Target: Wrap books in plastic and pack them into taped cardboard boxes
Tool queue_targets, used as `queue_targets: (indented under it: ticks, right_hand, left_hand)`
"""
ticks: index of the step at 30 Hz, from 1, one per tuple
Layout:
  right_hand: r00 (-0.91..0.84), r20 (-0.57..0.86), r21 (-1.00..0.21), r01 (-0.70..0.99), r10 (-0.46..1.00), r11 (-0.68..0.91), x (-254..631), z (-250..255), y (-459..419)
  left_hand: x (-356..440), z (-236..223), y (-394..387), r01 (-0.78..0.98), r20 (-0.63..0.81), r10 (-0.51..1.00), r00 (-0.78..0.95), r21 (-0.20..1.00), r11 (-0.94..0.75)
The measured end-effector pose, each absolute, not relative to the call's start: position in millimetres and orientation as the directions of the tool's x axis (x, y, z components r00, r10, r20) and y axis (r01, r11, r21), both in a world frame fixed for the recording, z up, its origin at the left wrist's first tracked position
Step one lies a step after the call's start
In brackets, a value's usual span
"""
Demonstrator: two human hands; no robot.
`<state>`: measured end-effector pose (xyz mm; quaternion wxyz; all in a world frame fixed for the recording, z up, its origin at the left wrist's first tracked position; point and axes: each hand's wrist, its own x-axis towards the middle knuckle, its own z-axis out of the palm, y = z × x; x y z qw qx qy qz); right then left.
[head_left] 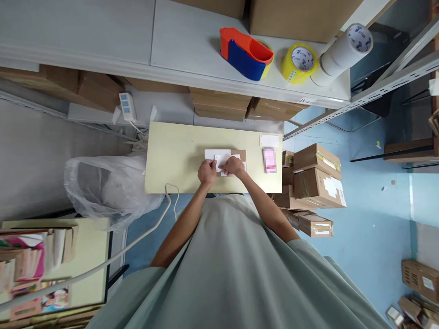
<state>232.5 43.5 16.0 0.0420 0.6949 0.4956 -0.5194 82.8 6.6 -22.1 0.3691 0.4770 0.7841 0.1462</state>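
pale grey-green cloth spreads nearest us, and beyond it our left hand and right hand meet over the table. both are pinched narrow, holding a small white slip over brown cardboard near the table's middle; to the right lie a white card and a pink card, and ahead a red and blue tape dispenser sits on the shelf

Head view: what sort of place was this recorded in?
Likely a parcel-packing area: taped cardboard boxes are stacked beside the table, and a tape dispenser and yellow tape roll sit on the shelf.
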Motion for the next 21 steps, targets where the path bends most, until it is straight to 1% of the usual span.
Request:
queue_targets:
  ticks: [5, 8, 15, 19, 21]
  right_hand:
    - [0.045, -0.691, -0.505, 0.684, 0.722, -0.526, 220.1, 6.1, 65.2]
    - [0.045, -0.675, -0.523, 0.674, 0.736, -0.521, 215.9, 4.3, 67.7]
    - [-0.068, -0.731, -0.519, 0.702, 0.679, -0.489, 227.9, 7.7, 52.3]
    - [-0.052, -0.745, -0.508, 0.689, 0.665, -0.517, 228.5, 8.4, 54.0]
    - [-0.028, -0.746, -0.488, 0.703, 0.666, -0.517, 225.2, 9.5, 58.1]
  left_hand:
    - [83.1, -21.5, 7.2, 0.649, -0.438, 0.859, -0.264, 0.578, 0.494]
    - [82.6, -20.6, 7.8, 0.651, -0.443, 0.857, -0.264, 0.573, 0.497]
    - [79.8, -21.4, 7.7, 0.644, -0.448, 0.857, -0.253, 0.584, 0.495]
    - [73.6, -25.4, 5.2, 0.635, -0.423, 0.879, -0.221, 0.622, 0.459]
    - [68.7, -27.7, 3.6, 0.609, -0.435, 0.878, -0.202, 0.646, 0.460]
